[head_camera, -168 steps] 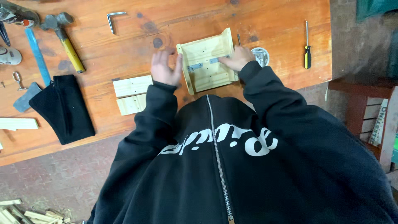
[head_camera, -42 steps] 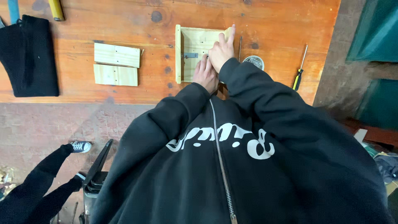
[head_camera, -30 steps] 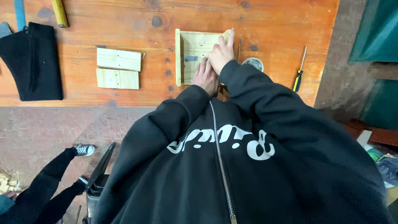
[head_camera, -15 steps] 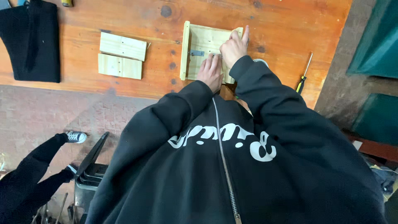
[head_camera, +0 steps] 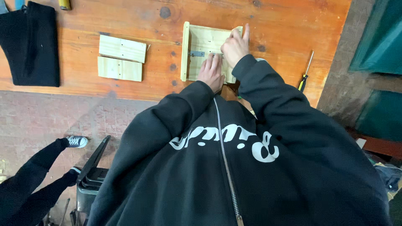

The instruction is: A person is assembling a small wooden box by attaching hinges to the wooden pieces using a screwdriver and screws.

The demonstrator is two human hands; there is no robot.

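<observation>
Left hand (head_camera: 210, 71) was laid flat, fingers extended, on the pale wooden box frame (head_camera: 201, 44) on the orange workbench (head_camera: 125, 21). Right hand (head_camera: 235, 45) was curled at the frame's far edge, seemingly pinching something too small to be identified. Two loose boards (head_camera: 121, 57) were lying well apart, leftward.

Pale wooden box (head_camera: 205, 42), orange table (head_camera: 284, 25)

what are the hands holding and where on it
Both hands steady the wooden box piece: left hand flat on its panel, right hand at its right edge.
</observation>
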